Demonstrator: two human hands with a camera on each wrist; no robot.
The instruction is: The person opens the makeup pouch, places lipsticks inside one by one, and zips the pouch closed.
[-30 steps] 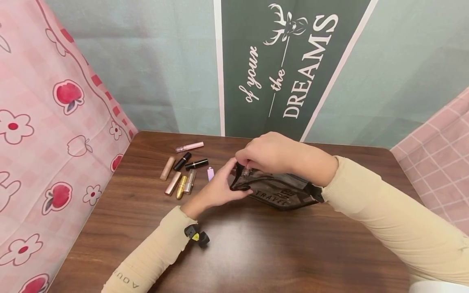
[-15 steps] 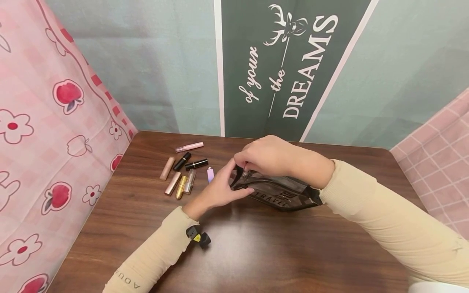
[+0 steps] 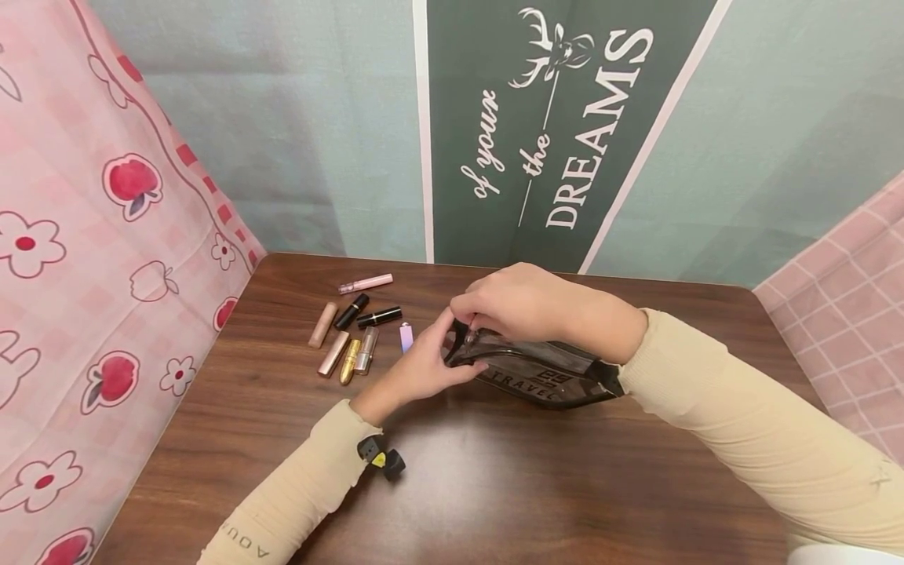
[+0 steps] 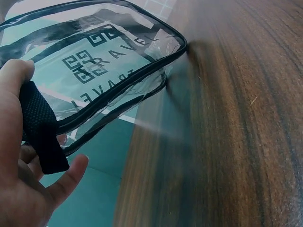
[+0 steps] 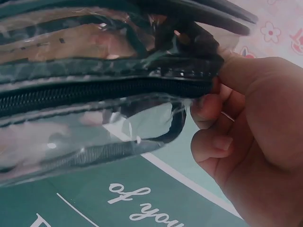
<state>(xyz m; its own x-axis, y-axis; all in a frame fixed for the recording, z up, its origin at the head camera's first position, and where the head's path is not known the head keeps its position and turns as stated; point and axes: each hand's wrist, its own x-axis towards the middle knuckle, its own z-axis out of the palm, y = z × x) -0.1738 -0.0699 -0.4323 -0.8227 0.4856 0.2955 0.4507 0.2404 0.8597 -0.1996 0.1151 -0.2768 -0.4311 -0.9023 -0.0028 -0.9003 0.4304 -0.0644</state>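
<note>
Slight lowering of right hand since a second ago, pinched at zip end of clear bag, black tab clamped in left hand, bag body directly below right hand.

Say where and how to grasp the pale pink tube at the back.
Probably best from above, at mid-length, pinching across its slim width: the pale pink tube lies flat on the table, a black tube close on its near side.

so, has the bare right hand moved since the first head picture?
Yes, slightly: the bare right hand sits a little lower in the head view, judged against the dark green fabric wall panel.
</note>
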